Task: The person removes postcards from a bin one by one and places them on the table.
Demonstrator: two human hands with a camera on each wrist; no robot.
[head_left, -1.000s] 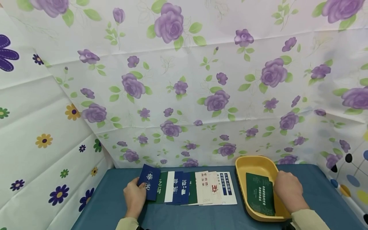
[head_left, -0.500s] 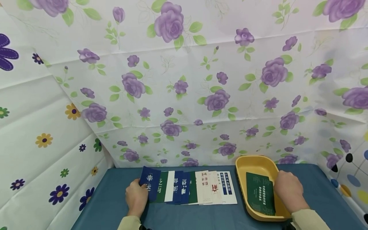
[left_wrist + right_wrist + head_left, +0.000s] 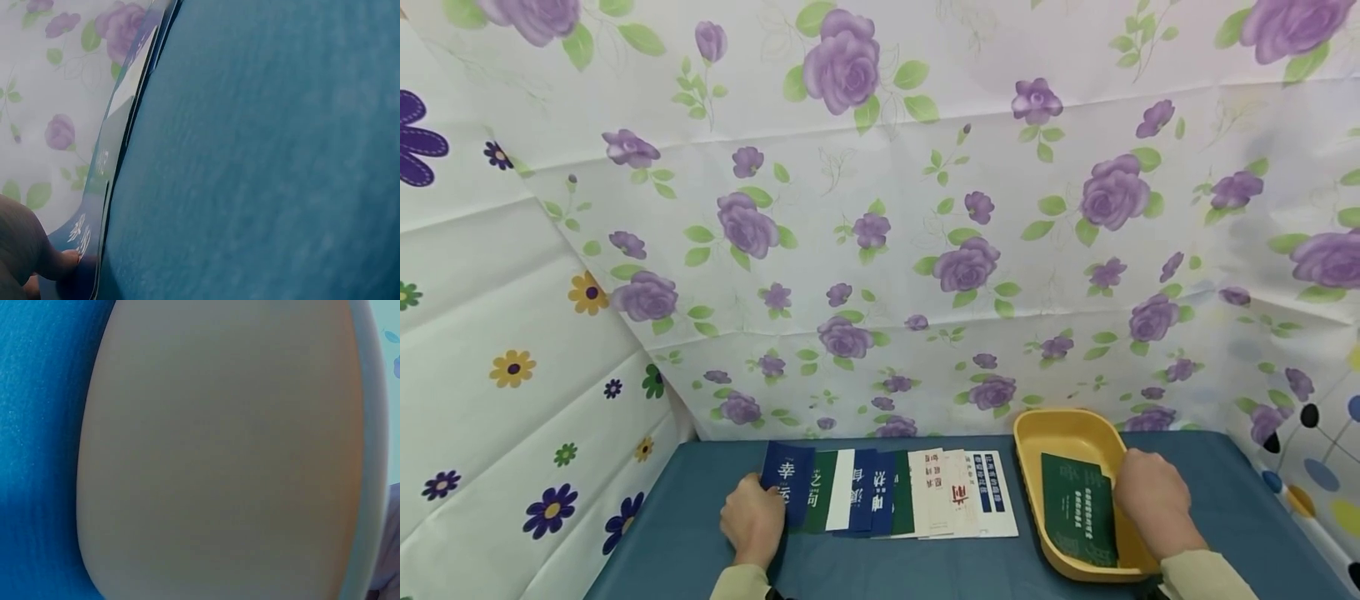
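Observation:
My left hand pinches the left edge of a dark blue card with white characters, thumb on its face. In the left wrist view the thumb presses on that card's near end. The card lies at the left end of an overlapping row, partly over a green card. My right hand grips the right rim of a yellow plastic tray; its fingers are mostly hidden. Inside the tray lie green cards. The tray's outer wall fills most of the right wrist view.
Rightward along the row come more blue and green cards, then cream cards and a white card near the tray. Beneath is a blue-covered table. Flowered cloth rises behind it and at both sides.
The dark blue card has come down from a tilt to lie nearly in line with the row, my left hand moving with it. My right hand and the tray have stayed put.

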